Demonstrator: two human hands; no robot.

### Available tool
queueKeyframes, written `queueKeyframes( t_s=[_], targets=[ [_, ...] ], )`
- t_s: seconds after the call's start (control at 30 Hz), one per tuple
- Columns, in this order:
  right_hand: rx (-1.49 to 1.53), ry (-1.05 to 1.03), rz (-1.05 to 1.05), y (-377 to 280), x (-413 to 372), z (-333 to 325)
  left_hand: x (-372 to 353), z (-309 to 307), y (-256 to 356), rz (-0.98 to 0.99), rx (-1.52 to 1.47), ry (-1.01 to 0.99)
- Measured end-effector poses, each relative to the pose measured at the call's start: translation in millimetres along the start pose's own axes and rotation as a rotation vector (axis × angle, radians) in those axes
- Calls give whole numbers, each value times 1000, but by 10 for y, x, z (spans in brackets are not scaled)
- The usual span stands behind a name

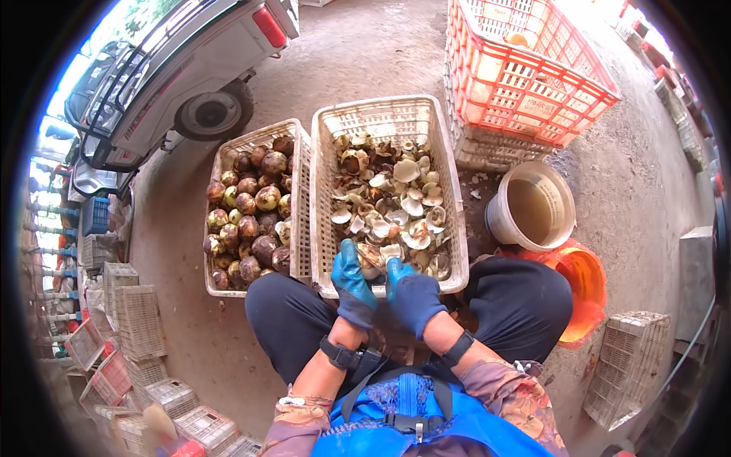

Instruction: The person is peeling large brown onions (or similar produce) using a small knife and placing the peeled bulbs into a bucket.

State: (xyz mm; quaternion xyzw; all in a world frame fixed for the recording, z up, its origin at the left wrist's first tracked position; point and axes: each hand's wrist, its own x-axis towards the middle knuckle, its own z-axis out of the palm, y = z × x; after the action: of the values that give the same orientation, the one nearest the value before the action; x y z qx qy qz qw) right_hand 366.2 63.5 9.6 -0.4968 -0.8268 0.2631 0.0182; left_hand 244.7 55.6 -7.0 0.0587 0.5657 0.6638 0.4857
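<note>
My left hand (352, 283), in a blue glove with a teal coating, is closed on the left side of a brown-and-pale fruit (371, 259). From the other side, my gloved right hand (412, 295) has its fingers bent and pressed in close to the same fruit; whether it also holds a small tool is hidden. Both hands are over the near end of a whitish plastic crate (454, 186). Curved pale rind pieces (406, 170) and brown peel fill much of that crate. To its left, another crate (303, 199) holds many round brown-and-green fruits (267, 198).
Stacked red and white crates (525, 95) stand at the back right. A white bucket (560, 179) of murky liquid leans near an orange tub (590, 286) by my right knee. A parked vehicle (183, 76) is at back left; more crates (139, 320) line the left side.
</note>
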Motion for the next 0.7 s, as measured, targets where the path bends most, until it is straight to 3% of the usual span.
queueKeyframes(
  t_s=[0.33, 0.43, 0.6, 0.63, 0.67, 0.7],
  targets=[
    [-11, -14, 83, 44, 172, 53, -28, 33, 23, 30, 52, -8],
    [3, -6, 127, 30, 210, 69, 85, -41, -95, 196, 193, -30],
    [111, 34, 192, 156, 279, 201, 62, -5, -192, 168, 109, -61],
    [117, 126, -127, 424, 386, 377, 74, -11, -186, 159, 73, -71],
    [124, 214, -446, 851, 521, 629, 54, -69, -116, -31, -13, -115],
    [827, -62, -40, 810, 511, 600, 35, -81, -101, -51, -76, -152]
  ],
)
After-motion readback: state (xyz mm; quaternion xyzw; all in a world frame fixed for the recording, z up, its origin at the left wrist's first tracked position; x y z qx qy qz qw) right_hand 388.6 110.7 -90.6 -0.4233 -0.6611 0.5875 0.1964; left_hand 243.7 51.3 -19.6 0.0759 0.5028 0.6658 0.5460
